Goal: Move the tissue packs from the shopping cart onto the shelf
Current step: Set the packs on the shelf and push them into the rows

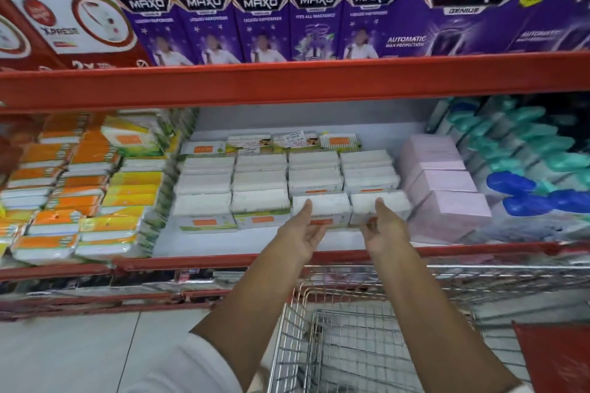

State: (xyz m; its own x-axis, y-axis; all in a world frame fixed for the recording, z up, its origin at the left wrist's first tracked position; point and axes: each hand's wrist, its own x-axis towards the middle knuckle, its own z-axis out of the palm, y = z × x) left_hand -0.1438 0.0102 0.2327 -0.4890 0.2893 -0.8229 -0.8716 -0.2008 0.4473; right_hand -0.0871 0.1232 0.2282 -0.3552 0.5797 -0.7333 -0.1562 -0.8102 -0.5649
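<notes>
White tissue packs lie in rows on the middle shelf [255, 247]. My left hand [303, 233] holds the front of one white pack [322, 206] in the front row, thumb on top. My right hand [381, 230] grips the neighbouring white pack [383, 202] the same way. Both packs rest on the shelf at the right end of the front row. Below my arms stands the wire shopping cart [351, 344]; its visible basket shows no packs.
Orange and yellow packs [79, 188] fill the shelf to the left, pink boxes [443, 191] and blue-green bottles [526, 169] to the right. Purple boxes [261, 19] stand on the upper shelf. A red item [555, 357] sits at the cart's right.
</notes>
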